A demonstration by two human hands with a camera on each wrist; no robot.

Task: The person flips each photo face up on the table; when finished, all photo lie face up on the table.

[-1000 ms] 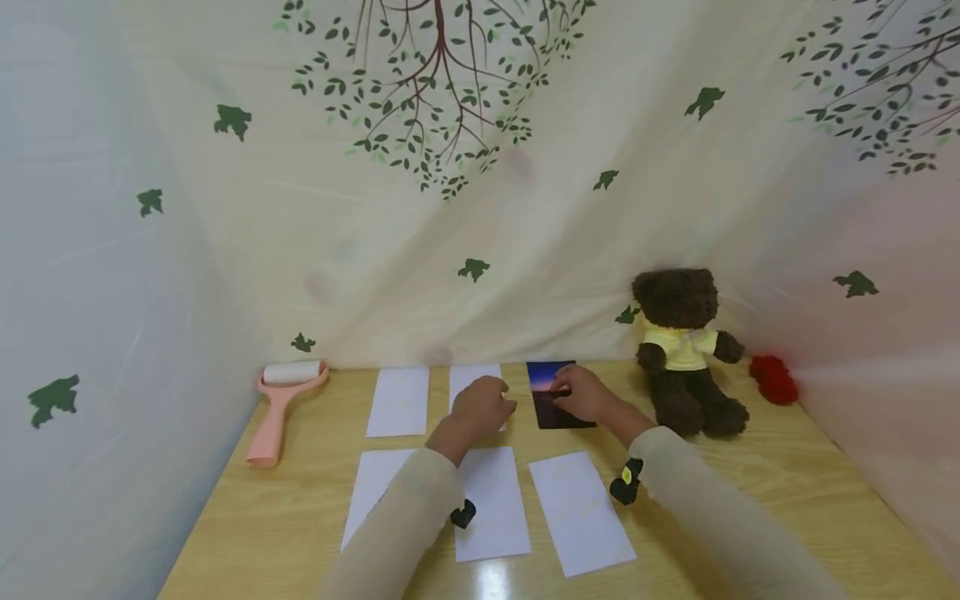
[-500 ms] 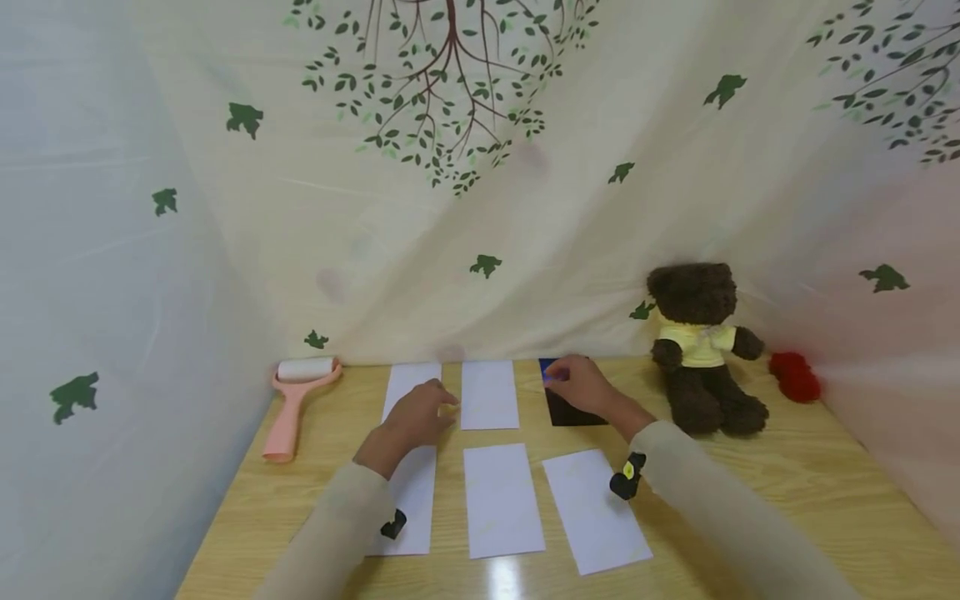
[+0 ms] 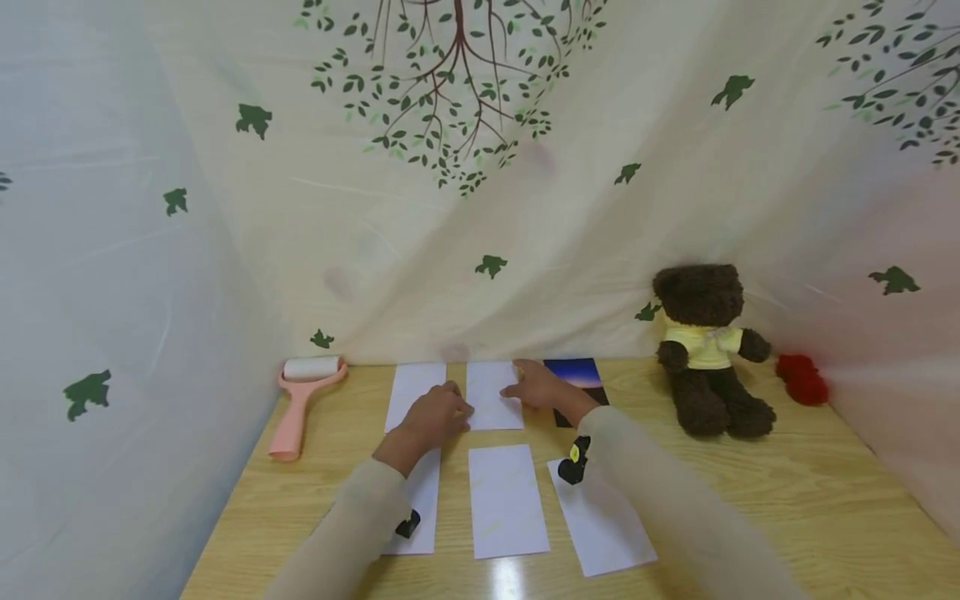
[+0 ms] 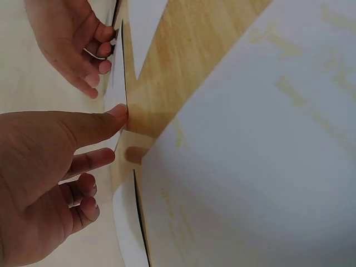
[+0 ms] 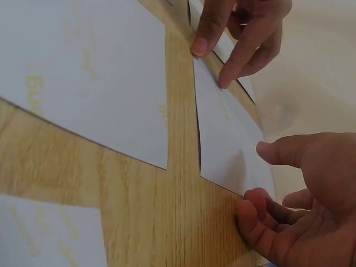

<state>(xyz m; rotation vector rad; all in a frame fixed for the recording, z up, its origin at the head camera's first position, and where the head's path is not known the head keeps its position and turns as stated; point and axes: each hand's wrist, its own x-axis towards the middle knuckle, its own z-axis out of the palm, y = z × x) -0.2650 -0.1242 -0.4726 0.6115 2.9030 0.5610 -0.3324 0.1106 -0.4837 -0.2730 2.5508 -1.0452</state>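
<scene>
Both hands are at the middle white card of the back row, which lies face down on the wooden table. My left hand has its thumb and forefinger at the card's near left corner, with the thumb on its edge. From the other side my right hand reaches to the right edge; its fingertips touch that edge, while the thumb is spread apart above. To the right, partly behind the right wrist, a sunset picture card lies face up. White cards lie to the left and in front.
A pink-handled roller lies at the back left. A brown teddy bear in a yellow shirt sits at the back right beside a red fuzzy object. Behind the table hangs a leaf-patterned cloth.
The right hand has left the sunset picture card and moved left to the middle white card. My left hand first moved left off that card, then slightly right to its corner.
</scene>
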